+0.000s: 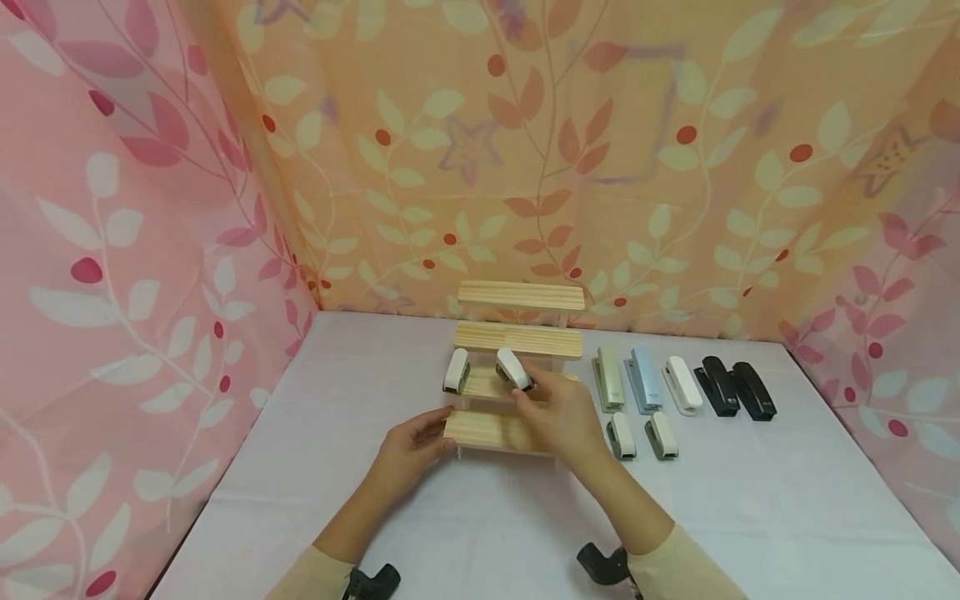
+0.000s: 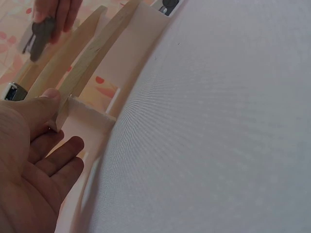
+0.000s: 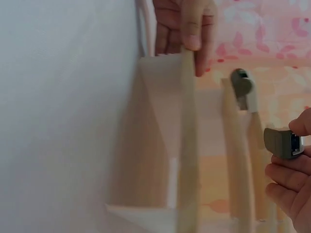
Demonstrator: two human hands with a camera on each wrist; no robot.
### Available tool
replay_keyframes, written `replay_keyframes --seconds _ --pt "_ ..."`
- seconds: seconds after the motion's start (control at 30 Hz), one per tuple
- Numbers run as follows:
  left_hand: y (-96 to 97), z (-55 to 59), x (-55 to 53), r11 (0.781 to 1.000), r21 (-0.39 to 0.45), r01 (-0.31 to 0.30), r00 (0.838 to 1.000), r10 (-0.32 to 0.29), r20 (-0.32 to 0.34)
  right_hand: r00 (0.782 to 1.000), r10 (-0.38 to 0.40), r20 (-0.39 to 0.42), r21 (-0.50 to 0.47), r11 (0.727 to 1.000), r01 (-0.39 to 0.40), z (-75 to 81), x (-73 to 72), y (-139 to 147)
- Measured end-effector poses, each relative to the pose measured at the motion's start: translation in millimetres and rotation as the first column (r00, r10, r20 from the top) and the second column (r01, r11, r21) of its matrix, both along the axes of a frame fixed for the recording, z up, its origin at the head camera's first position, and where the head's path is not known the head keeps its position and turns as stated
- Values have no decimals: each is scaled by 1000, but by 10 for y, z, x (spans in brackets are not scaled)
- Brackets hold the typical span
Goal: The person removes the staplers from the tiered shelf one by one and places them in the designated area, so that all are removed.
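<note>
A wooden tiered rack (image 1: 491, 431) with white supports stands mid-table. At the left end of its lowest board, my left hand (image 1: 408, 450) pinches the edge, thumb above and fingers below, as the left wrist view also shows. My right hand (image 1: 566, 421) holds a small white stapler (image 1: 510, 367) with a dark grey base between thumb and fingers, above the second board from the bottom. In the right wrist view that held stapler (image 3: 278, 143) appears apart from the boards. A matching small white stapler (image 1: 455, 369) sits at the left end of the second board.
Right of the rack stand a green stapler (image 1: 610, 379), a blue stapler (image 1: 645, 379), a white stapler (image 1: 682, 386) and two black staplers (image 1: 753, 392). Two small white staplers (image 1: 621, 436) lie in front of them. Patterned curtains (image 1: 480, 167) close off the back and sides.
</note>
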State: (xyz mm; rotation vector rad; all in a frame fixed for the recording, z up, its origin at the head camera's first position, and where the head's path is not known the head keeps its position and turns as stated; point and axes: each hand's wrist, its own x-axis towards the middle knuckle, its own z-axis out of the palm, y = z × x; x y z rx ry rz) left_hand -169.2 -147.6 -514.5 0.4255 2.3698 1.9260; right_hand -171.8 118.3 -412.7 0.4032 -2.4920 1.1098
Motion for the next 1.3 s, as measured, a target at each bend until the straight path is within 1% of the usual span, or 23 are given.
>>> replay_keyframes --seconds 0.07,0.23,0.3,0.37,0.53,0.63,0.77,0.83,0.97,1.13,1.3 --pt "1 -6 -4 1000 -3 -5 1000 5 0 999 16 -32 -6 1000 -16 95 53 75" --pt "0 -27 -14 1000 -9 -10 1000 10 2 993 16 -118 31 999 -13 269 190 329" --pt "-1 -30 -15 1000 -11 -9 1000 9 -1 989 5 -145 44 999 1 311 237 443" --pt "-2 -29 -13 1000 -15 -8 1000 8 -6 988 -6 -154 43 999 13 345 281 559" --pt "3 -14 -7 999 -30 -15 1000 15 -8 984 -53 -170 52 997 63 369 357 842" --pt "4 -15 -2 999 -35 -19 1000 19 -5 980 -78 -180 49 995 88 363 398 1003" --pt "4 -25 -1 999 -36 -20 1000 20 -12 978 -128 -164 35 990 135 329 456 1199" --pt "8 -26 -2 999 -36 -20 1000 20 -12 975 -169 -147 38 984 176 302 495 1294" --pt "16 -29 -4 999 -38 -12 1000 12 -18 962 -248 -117 37 967 253 212 590 1493" --pt "15 -24 6 999 -34 -5 999 3 -54 946 -316 -73 28 947 319 69 688 1697" --pt "14 -3 23 1000 -16 -10 999 9 -35 923 -383 -45 22 923 384 -60 739 1880"
